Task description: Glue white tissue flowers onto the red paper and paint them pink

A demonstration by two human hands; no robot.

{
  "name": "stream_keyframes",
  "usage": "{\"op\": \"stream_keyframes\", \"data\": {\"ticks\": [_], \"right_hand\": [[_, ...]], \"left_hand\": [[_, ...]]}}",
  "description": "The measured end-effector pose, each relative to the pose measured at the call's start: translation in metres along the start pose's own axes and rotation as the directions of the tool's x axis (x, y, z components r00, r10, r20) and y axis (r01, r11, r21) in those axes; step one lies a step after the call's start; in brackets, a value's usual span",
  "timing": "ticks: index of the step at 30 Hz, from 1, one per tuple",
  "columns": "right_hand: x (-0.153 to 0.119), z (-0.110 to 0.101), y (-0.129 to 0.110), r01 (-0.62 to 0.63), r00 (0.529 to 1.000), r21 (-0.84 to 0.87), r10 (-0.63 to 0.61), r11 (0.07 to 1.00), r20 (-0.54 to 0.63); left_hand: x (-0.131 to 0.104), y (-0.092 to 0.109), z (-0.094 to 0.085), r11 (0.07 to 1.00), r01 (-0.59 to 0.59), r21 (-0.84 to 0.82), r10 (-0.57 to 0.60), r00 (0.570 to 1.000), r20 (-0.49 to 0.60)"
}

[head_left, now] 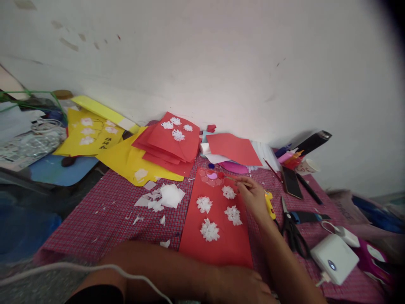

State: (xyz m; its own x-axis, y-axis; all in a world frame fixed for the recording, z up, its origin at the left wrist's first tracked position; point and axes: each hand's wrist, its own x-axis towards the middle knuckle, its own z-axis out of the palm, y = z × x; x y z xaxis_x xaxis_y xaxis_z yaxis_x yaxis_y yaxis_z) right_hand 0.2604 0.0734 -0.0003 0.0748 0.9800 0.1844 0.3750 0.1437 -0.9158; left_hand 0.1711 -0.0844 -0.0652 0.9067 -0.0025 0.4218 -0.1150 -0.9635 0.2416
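Note:
Between the fingers of my right hand point(252, 196) is a thin paintbrush point(238, 181), its tip at the red paint on the right side of a clear flower-shaped paint palette point(205, 177). A pink-purple patch of paint sits in the palette's middle. The palette lies at the far end of a red paper sheet point(218, 253). Several white crumpled-paper flowers point(209, 230) are on that sheet. Across its near edge lies my left forearm, with my left hand point(243, 286) resting flat, fingers stretched to the right and partly cut off by the frame.
Left of the sheet are white paper scraps point(171, 196) and yellow paper point(126, 158). Behind stands a stack of red cards point(177, 145) with white flowers. To the right lie scissors point(291, 232), a phone point(292, 182), a paper cup point(307, 167) and a white power bank point(335, 258).

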Motion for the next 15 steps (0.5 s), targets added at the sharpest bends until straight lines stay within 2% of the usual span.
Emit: {"op": "stream_keyframes", "data": {"ticks": [7,12,15], "right_hand": [[-0.01,-0.007,-0.001,-0.005,0.999,0.053,0.008,0.999,-0.047],[-0.046,-0.018,0.0,-0.015,0.996,0.159,0.029,0.987,-0.09],[-0.071,-0.015,-0.007,-0.037,0.998,0.223,0.024,0.974,0.062]], "left_hand": [[0.001,-0.001,-0.002,0.999,-0.014,-0.03,0.014,1.0,0.001],[0.001,-0.001,0.0,0.999,-0.014,-0.031,0.013,0.999,-0.03],[0.003,-0.002,0.0,0.999,-0.033,-0.033,0.031,0.999,-0.044]]}}
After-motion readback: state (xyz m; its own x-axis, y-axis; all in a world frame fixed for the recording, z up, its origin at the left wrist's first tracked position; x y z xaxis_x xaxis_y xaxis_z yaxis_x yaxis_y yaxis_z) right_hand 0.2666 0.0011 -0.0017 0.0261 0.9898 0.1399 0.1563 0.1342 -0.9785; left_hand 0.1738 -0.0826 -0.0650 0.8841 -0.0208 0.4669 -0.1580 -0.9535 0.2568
